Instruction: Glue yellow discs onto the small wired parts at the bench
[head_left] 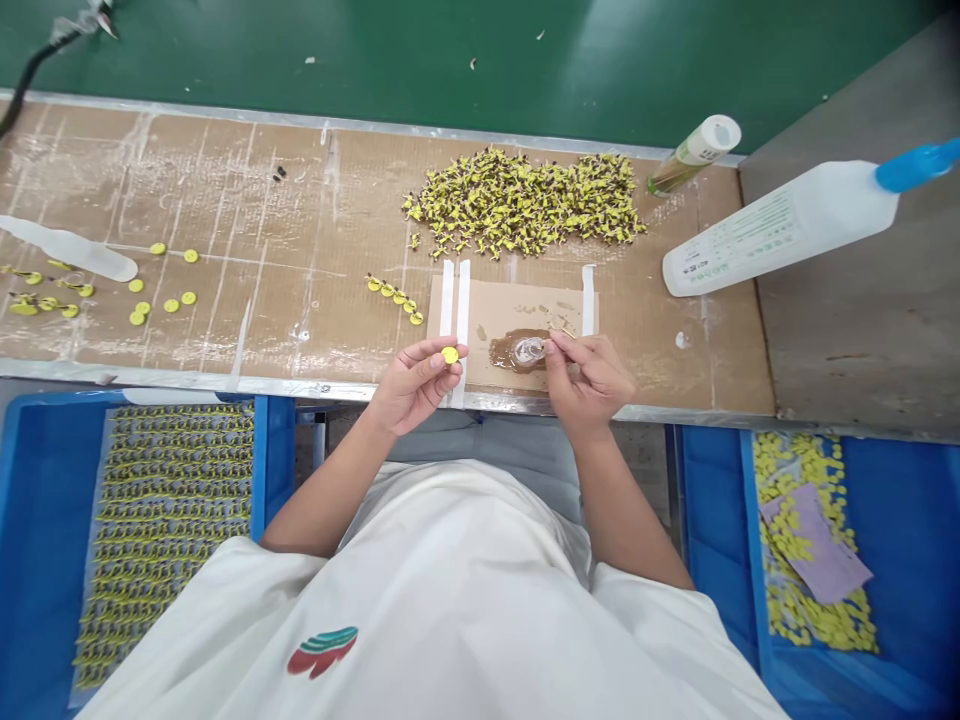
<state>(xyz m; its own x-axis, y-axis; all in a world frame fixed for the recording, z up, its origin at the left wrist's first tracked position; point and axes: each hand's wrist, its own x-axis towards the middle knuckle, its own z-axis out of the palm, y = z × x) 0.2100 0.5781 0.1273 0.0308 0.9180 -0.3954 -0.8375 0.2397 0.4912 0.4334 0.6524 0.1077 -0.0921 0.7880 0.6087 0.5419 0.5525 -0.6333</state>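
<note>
My left hand (420, 385) pinches a small round yellow disc (450, 355) between thumb and fingertips, its flat face turned up. My right hand (589, 375) is closed on a thin stick, perhaps a toothpick, mostly hidden by the fingers. Its fingertips are at the edge of a clear glue-like puddle (529, 350) on a taped cardboard sheet (487, 300). Left of this sheet lies a short row of yellow discs with dark bits attached (395, 296). Behind it is a big heap of small yellow-and-dark figure pieces (525, 200).
A white bottle with a blue cap (780, 225) and a tube of thin sticks (694, 155) are at right. Loose yellow discs (171, 305) and another white bottle's tip (90, 255) lie at left. Blue bins with finished-looking rows (172, 530) and yellow discs (795, 460) flank me.
</note>
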